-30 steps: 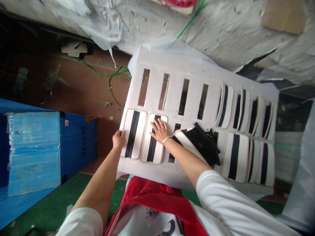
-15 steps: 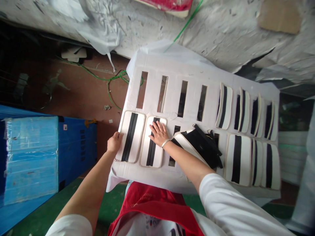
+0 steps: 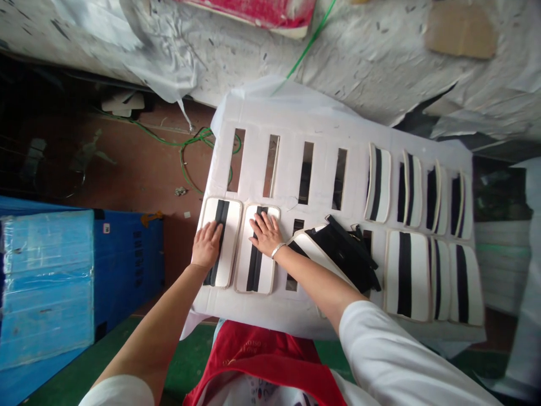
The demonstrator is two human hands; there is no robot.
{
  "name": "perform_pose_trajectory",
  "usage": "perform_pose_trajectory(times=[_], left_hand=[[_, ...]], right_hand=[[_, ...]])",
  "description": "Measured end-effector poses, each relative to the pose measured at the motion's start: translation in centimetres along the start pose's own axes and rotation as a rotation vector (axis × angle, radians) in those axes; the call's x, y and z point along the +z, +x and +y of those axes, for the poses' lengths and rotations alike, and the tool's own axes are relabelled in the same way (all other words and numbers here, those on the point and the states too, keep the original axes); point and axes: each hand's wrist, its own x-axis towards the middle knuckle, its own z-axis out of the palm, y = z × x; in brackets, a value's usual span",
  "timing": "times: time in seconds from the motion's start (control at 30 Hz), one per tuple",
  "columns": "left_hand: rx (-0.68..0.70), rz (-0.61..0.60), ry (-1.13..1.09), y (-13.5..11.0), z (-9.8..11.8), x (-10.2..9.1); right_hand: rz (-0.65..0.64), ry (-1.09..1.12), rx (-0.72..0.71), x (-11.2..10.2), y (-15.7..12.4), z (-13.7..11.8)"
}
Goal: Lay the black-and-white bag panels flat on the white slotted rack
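A white slotted board [image 3: 321, 121] lies in front of me, with cream panels bearing a black centre stripe set over its slots. My left hand [image 3: 207, 245] lies flat, fingers spread, on the leftmost panel [image 3: 224, 220] of the near row. My right hand [image 3: 265, 232], a bracelet at its wrist, presses flat on the second panel [image 3: 256, 270] beside it. Just right of my right forearm lies a loose pile of cream and black pieces [image 3: 344, 251].
More striped panels [image 3: 406, 273] fill the board's right side, some standing on edge in the far row. A blue crate [image 3: 46, 282] sits at the left on the floor. Green cord [image 3: 190, 141] trails over the brown floor. A worn white surface [image 3: 380, 56] lies beyond.
My left hand has moved from gripping the leftmost panel's left edge onto its top, now lying flat. My right hand stays pressed on the second panel.
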Motion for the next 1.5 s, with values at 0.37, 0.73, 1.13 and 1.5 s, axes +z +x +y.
perform_pose_trajectory(times=[0.37, 0.73, 1.13, 1.5], left_hand=[[-0.006, -0.138, -0.069, -2.5, 5.0, -0.5], [-0.21, -0.275, -0.279, -4.8, 7.4, -0.5], [-0.226, -0.394, -0.327, -3.5, 5.8, -0.4], [-0.042, -0.221, 0.066, -3.4, 6.5, -0.9]], right_hand=[[0.019, 0.133, 0.168, -3.8, 3.2, 2.9], [-0.222, 0.107, 0.161, -5.9, 7.3, 5.2], [-0.231, 0.106, 0.186, -5.8, 8.3, 5.8], [0.052, 0.101, -0.037, -1.2, 3.6, 1.5]])
